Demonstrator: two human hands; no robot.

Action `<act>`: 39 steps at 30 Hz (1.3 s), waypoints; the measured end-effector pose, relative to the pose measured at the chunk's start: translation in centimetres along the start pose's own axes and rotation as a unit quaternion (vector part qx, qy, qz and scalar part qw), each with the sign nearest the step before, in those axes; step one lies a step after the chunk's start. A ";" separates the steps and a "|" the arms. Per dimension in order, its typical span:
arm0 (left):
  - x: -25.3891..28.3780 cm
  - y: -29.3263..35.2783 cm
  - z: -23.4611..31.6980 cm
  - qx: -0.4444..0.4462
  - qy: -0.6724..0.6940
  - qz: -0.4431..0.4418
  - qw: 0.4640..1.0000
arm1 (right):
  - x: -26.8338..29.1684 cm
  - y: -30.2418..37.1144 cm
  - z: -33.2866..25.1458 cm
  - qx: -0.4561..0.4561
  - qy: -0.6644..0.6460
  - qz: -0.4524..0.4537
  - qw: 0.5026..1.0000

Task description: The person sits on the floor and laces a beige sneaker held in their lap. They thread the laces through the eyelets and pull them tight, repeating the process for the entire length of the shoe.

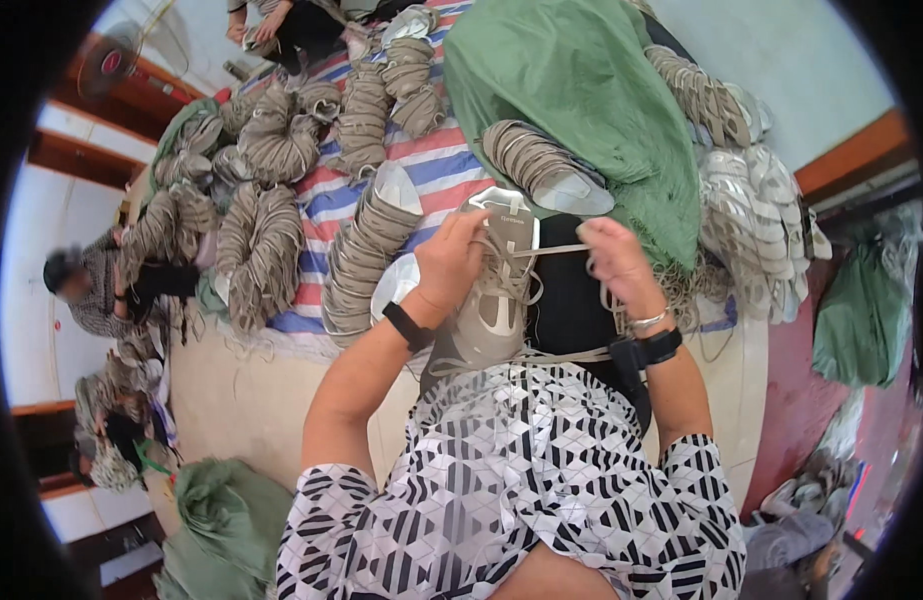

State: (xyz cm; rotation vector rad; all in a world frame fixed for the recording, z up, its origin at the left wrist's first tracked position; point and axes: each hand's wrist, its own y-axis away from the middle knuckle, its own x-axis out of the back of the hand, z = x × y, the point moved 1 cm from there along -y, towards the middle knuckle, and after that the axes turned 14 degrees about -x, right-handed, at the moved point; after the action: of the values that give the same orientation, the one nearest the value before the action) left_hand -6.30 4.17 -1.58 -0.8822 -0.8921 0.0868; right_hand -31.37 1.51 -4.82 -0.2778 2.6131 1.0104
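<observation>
On the lap, the upper is laced only partway, the left hand pinching its top edge while the right hand pinches the lace taut, and stacks lie on the striped sheet.

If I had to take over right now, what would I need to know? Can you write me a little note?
Left hand: grips the top of the grey shoe upper on the lap.
Right hand: pinches the beige lace, pulled tight sideways.
Done: lace crosses several eyelets.
Left: the top part looks unfinished, and lace ends hang loose.
Stacks of shoe uppers lie ahead on the striped sheet, beside a green sack.
</observation>
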 end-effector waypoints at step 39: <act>1.5 4.3 -1.4 0.220 0.098 -0.204 0.949 | -4.5 4.1 2.7 0.113 0.620 -0.075 0.773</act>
State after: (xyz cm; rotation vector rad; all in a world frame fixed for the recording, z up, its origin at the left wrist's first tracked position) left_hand -3.18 6.71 -4.04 -0.2734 -0.8087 -0.1558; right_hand -27.75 6.63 -2.53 -1.5006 3.6564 0.4233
